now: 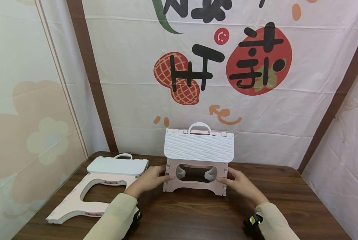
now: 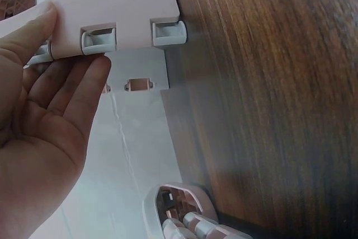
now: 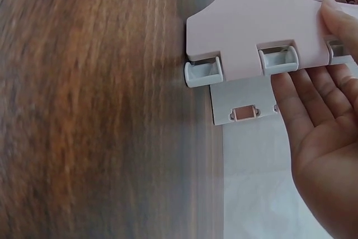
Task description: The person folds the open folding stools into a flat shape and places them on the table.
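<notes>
A pink and white folding stool (image 1: 199, 146) stands upright near the back of the wooden table. Its white textured seat half slopes toward me like a roof, with an arched handle (image 1: 199, 124) on top. The left hand (image 1: 150, 180) grips the left edge of the pink front leg panel (image 1: 193, 188), thumb on the front face and fingers behind. On the opposite edge, the right hand (image 1: 241, 183) holds the panel in the same way. Both wrist views show white hinge clips (image 2: 99, 40) along the panel's edges, close to the fingers. White pieces show through the panel's oval opening.
A second folding stool (image 1: 117, 165), folded flat, lies on the table's left side beside the left forearm. Behind the table (image 1: 193, 220) hangs a white printed cloth (image 1: 131, 100), with more cloth at both sides. Each wrist wears a small black device.
</notes>
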Demonstrator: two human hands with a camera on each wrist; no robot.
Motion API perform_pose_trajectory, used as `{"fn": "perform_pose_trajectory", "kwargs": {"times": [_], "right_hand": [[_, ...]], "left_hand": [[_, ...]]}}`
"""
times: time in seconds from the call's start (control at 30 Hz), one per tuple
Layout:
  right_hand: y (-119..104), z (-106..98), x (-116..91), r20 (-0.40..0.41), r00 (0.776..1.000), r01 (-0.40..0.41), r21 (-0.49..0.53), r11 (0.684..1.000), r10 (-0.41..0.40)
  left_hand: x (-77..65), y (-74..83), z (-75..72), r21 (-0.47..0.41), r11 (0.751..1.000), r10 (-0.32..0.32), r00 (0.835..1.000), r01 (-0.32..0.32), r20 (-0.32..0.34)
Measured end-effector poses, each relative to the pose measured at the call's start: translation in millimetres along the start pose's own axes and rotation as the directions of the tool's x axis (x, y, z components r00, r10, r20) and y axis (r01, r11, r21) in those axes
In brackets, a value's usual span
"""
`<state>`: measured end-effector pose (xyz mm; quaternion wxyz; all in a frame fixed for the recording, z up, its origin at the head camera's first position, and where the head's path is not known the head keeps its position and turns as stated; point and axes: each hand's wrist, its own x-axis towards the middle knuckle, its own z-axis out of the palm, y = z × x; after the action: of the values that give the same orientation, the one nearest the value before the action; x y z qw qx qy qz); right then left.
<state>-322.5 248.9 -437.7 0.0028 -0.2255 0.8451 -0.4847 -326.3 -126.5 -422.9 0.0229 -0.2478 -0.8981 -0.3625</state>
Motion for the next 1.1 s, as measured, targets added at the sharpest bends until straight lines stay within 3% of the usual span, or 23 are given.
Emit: {"fn": "perform_pose_trajectory", "kwargs": {"times": [1.1], "right_hand": [[3.8, 1.4, 2.6, 0.007, 1.0, -0.003, 0.009, 1.0, 0.003]], "left_hand": [[0.9, -0.7, 1.7, 0.0, 1.0, 0.009, 1.0, -0.009, 0.001]]}}
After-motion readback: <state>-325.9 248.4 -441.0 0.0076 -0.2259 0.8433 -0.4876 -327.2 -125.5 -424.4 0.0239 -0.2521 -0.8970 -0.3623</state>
